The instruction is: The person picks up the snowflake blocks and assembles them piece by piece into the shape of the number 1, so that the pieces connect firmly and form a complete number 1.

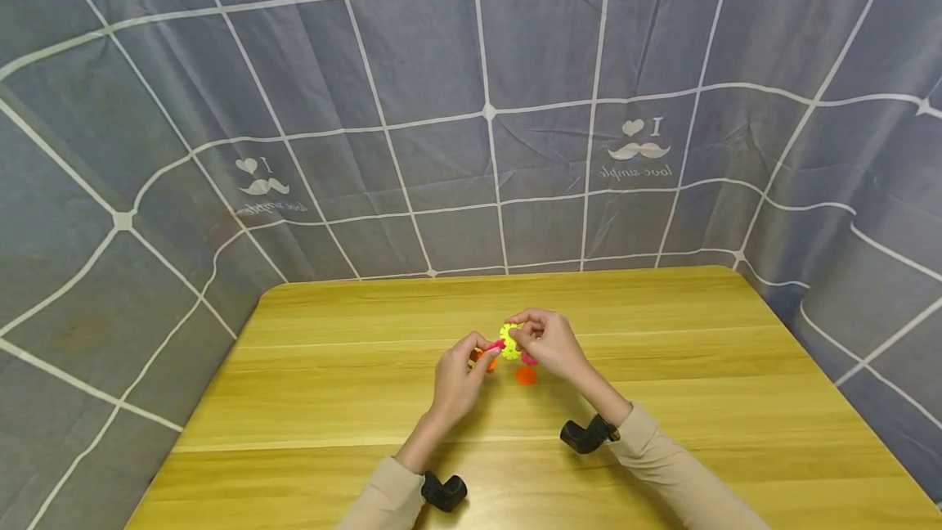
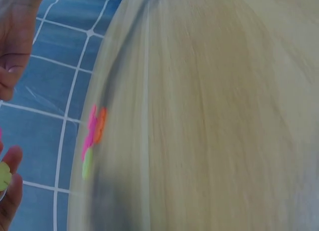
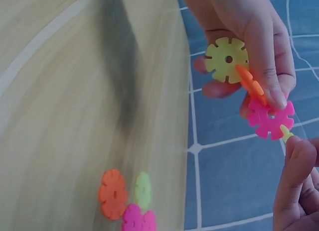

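My left hand [image 1: 455, 383] grips a small chain of notched plastic discs: a yellow disc [image 3: 219, 66], an orange disc [image 3: 251, 85] and a pink disc [image 3: 261, 122], slotted into each other. The thumb presses near the pink one. With fingertips, my right hand [image 1: 553, 343] pinches a yellow-green disc [image 1: 509, 350], whose edge meets the pink disc's rim. How deep it sits in the slot I cannot tell. Both hands are raised above the table. In the left wrist view, the chain shows only partly at the left edge.
Loose discs lie on the wooden table [image 1: 331, 399] below the hands: an orange disc [image 3: 112, 193], a yellow-green disc [image 3: 143, 189] and pink pieces [image 3: 132, 218]. A grey checked curtain [image 1: 427, 162] hangs behind the table. Black wrist cameras [image 1: 585, 435] are worn on both forearms.
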Available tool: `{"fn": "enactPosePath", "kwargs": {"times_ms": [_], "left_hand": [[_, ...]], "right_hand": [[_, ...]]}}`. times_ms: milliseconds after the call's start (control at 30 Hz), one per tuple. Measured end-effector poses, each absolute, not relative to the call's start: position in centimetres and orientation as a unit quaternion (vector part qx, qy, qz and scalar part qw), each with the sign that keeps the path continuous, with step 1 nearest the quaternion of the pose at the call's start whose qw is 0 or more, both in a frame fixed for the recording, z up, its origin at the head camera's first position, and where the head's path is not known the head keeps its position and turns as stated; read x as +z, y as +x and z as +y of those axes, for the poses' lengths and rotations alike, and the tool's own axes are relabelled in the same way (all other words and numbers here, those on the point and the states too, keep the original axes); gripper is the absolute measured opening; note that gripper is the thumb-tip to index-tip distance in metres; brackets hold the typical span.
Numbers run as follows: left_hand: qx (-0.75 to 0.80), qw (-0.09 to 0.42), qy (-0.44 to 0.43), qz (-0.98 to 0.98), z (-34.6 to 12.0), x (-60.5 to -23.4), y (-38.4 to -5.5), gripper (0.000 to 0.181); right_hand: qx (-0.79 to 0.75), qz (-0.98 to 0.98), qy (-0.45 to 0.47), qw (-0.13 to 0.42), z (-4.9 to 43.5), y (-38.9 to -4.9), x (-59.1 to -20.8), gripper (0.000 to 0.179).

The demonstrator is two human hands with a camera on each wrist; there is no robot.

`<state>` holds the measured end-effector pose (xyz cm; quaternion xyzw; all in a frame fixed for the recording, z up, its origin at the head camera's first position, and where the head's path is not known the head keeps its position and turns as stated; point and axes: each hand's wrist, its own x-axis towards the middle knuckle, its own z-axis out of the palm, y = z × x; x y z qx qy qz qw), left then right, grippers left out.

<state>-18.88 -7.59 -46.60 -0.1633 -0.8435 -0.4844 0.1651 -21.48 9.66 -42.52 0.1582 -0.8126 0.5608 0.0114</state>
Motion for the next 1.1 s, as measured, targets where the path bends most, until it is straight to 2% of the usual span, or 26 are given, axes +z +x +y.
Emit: {"fn": "enactPosePath", "kwargs": {"times_ms": [367, 767, 1000, 1100], "left_hand": [[-0.483, 0.190, -0.162, -0.839, -6.9, -46.6, -18.9, 0.011], [-0.483, 0.202, -0.160, -0.837, -6.5, -46.7, -19.3, 0.012], [-0.483, 0.199, -0.159, -0.838, -6.4, -46.4, -19.5, 0.012], [-0.468, 0.181, -0.163, -0.849, -6.5, -46.1, -19.5, 0.012]], "right_hand": [[0.581, -0.802, 0.141, 0.018, 9.3, -20.2, -40.9, 0.018], [0.618, -0.780, 0.101, 0.007, 9.7, -21.2, -42.9, 0.021], [0.628, -0.773, 0.086, 0.007, 9.8, -21.2, -43.0, 0.023], [0.623, -0.778, 0.084, -0.006, 10.0, -21.3, -43.1, 0.022]]}}
